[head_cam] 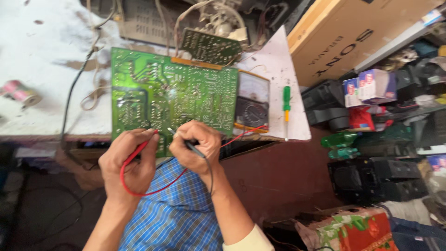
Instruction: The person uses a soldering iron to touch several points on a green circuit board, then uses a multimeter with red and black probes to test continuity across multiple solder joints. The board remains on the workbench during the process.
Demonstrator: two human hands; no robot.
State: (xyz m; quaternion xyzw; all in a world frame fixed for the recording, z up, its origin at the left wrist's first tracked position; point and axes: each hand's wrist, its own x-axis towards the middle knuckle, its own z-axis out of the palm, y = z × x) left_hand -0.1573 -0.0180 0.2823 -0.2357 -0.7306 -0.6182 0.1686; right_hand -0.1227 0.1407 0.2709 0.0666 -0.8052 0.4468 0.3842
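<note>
A large green circuit board [172, 93] lies solder side up on the white workbench [42, 56]. My left hand [127, 162] holds a red test probe [149, 140] whose tip touches the board's near edge. My right hand [195, 146] holds a black test probe [186, 142], its tip also on the board's near edge. Red and black leads loop down over my blue checked lap. An analog multimeter [252, 104] with an orange rim lies just right of the board.
A green-handled screwdriver [286, 109] lies right of the meter. A smaller circuit board [210, 46] and wires sit behind. A pink tape roll [18, 92] lies far left. A cardboard box [353, 37] and cluttered shelves [395, 93] stand on the right.
</note>
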